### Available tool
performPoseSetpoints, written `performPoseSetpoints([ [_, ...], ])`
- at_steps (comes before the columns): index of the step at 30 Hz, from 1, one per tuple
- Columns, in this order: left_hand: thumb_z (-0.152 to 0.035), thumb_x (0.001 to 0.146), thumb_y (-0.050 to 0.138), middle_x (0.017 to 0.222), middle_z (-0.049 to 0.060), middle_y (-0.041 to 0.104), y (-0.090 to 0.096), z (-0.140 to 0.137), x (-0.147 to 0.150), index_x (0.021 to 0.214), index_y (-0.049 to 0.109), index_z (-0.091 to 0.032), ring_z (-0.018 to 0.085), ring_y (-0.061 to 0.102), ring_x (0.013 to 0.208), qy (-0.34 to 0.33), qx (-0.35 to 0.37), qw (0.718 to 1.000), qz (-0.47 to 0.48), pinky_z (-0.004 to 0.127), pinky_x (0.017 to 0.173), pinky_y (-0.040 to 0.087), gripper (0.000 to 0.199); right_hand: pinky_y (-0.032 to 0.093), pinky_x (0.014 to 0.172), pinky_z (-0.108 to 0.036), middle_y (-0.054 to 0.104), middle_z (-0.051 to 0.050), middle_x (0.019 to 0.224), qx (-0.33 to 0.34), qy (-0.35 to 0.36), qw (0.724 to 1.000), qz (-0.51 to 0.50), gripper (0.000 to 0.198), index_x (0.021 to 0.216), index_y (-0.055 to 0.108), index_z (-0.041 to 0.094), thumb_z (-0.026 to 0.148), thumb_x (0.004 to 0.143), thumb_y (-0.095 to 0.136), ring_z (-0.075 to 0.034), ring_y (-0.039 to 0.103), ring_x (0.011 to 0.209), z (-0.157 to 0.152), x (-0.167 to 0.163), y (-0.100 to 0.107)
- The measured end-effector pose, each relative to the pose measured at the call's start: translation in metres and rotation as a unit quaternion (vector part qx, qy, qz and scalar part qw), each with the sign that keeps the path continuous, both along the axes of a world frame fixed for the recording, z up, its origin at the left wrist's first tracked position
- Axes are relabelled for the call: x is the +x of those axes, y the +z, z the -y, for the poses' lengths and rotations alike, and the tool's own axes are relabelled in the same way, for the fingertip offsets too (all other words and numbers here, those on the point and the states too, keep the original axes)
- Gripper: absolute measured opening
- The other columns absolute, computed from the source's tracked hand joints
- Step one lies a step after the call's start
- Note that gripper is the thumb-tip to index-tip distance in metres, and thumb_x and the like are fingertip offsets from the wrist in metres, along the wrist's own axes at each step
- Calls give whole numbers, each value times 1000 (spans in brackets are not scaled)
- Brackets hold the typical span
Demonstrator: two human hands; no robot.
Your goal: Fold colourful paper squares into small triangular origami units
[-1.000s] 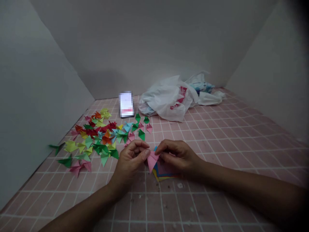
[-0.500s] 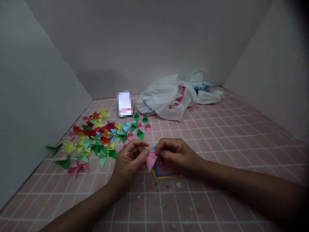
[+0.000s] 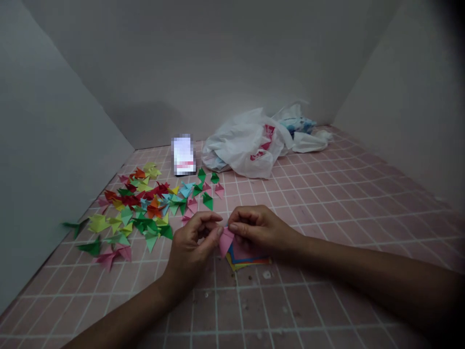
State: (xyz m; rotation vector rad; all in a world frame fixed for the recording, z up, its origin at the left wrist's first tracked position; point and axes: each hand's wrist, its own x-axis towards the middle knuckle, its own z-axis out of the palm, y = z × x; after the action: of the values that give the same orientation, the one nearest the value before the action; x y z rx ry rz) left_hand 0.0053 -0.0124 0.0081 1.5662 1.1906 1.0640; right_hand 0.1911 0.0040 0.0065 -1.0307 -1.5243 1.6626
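A small piece of folded pink origami paper (image 3: 225, 242) is pinched between my two hands, its pointed end hanging downward. My left hand (image 3: 196, 245) grips its left edge with the thumb, the fingers curled behind. On the other side, my right hand (image 3: 256, 228) holds the upper right corner between thumb and fingertips. Under and beside the right hand lies a stack of square coloured paper (image 3: 247, 261), with pink, blue, orange and yellow edges showing. To the left, several folded paper cranes (image 3: 145, 224) in green, red, yellow, pink and blue are spread out.
A lit phone (image 3: 183, 155), its screen blurred, stands upright near the back wall. A crumpled white plastic bag (image 3: 247, 145) with red print lies right of it, with another bag (image 3: 308, 140) behind. Pale walls (image 3: 43, 145) enclose the pink tiled surface (image 3: 345, 213).
The view has shifted slightly. My right fingers have closed in along the folded pink paper's top edge; my left hand keeps its pinch on it.
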Motion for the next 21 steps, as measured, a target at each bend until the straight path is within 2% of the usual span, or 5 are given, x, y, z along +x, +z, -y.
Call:
performPoseSetpoints([
  [3, -26, 79, 67, 71, -1, 66, 2, -3, 0, 92, 67, -18, 11, 60, 64, -14, -72, 996, 44, 19, 58, 47, 15, 35, 47, -20, 54, 4, 58, 11, -3, 1000, 0, 16, 75, 59, 16, 29, 83, 59, -8, 46, 50, -2, 1, -1],
  [5, -29, 78, 68, 70, -1, 65, 3, -5, 0, 80, 68, -16, 11, 59, 64, -22, -102, 994, 45, 19, 58, 46, 12, 35, 47, -20, 54, 4, 58, 19, -7, 1000, 5, 15, 75, 59, 16, 29, 83, 59, -8, 47, 50, -3, 1, -2],
  [9, -33, 77, 68, 58, -2, 59, 5, -6, 1, 64, 65, -15, 9, 51, 54, -28, -143, 988, 42, 18, 52, 40, 22, 37, 48, -19, 55, 4, 58, 9, -13, 1000, 7, 13, 75, 60, 16, 26, 83, 59, -7, 48, 50, -3, 0, -2],
  [13, -33, 74, 70, 57, -2, 60, 6, -7, 3, 64, 65, -15, 10, 51, 53, -14, -143, 988, 51, 19, 51, 41, 21, 39, 48, -19, 55, 4, 57, -37, -16, 999, -29, 16, 75, 59, 16, 29, 83, 59, -7, 49, 48, -3, -1, -3],
  [21, -31, 73, 70, 57, -2, 60, 4, -7, 2, 62, 65, -16, 11, 51, 54, -1, -123, 991, 52, 21, 53, 40, 19, 39, 47, -19, 56, 5, 55, -71, -21, 995, -63, 21, 73, 57, 16, 35, 80, 64, -7, 50, 46, -5, 0, -6],
])
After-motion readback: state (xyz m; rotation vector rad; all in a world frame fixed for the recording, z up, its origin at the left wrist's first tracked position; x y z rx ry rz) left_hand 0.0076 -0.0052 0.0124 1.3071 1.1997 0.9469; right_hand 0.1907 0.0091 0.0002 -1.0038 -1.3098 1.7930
